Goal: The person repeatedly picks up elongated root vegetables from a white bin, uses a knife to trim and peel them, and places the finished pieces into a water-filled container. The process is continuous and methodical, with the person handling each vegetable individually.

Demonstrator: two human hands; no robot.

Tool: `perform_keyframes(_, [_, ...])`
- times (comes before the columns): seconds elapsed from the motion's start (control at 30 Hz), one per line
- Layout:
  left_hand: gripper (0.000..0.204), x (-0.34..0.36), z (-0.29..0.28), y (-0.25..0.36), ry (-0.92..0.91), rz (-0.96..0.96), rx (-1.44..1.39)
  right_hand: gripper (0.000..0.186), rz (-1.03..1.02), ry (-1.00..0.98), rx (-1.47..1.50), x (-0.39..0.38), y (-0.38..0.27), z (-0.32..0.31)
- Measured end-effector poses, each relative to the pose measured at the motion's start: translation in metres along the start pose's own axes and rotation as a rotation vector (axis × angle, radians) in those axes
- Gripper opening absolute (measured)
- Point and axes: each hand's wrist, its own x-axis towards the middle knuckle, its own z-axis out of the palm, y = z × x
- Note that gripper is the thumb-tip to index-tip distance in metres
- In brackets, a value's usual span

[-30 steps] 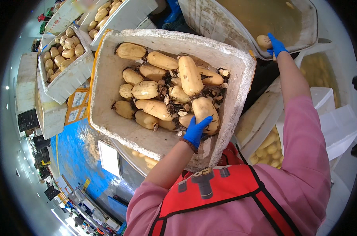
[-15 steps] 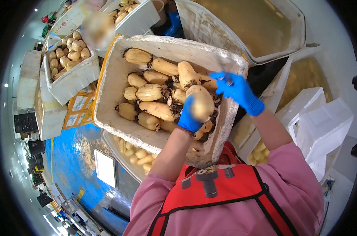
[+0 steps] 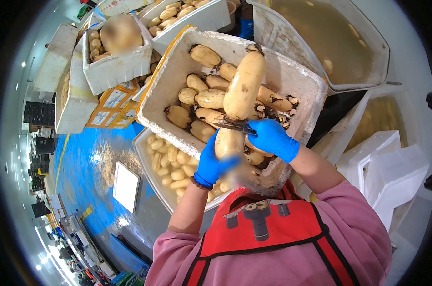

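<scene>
My left hand, in a blue glove, grips the lower section of a long pale lotus root. The root stands up lengthwise over a white foam box, its dark tip pointing away from me. In my gloved right hand is a dark-bladed cutting tool, its blade lying across the narrow joint between two sections. The fingers cover its handle. Below, several more lotus roots with dark, ragged ends lie in the box. A blurred patch hides the root's near end.
Under the box's near left side is a tub of peeled-looking roots. Foam boxes of roots are stacked at the far left. A large tub of murky water stands at the far right, with white foam pieces nearer me.
My left hand has lifted a lotus root upright from among the others. My right hand has come left and nearer, bringing the blade to its joint. The view has shifted.
</scene>
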Motion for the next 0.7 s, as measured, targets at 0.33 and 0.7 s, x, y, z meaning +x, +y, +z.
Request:
perform_keyframes(0.33, [0.090, 0.006, -0.009, -0.007, -0.195, -0.052, 0.019, 0.022, 0.032, -0.001, 0.091, 0.016, 0.038, 0.044])
perform_keyframes(0.7, [0.073, 0.053, -0.002, -0.025, -0.298, -0.373, -0.322, 0.023, 0.174, -0.086, 0.046, 0.032, 0.077, 0.054])
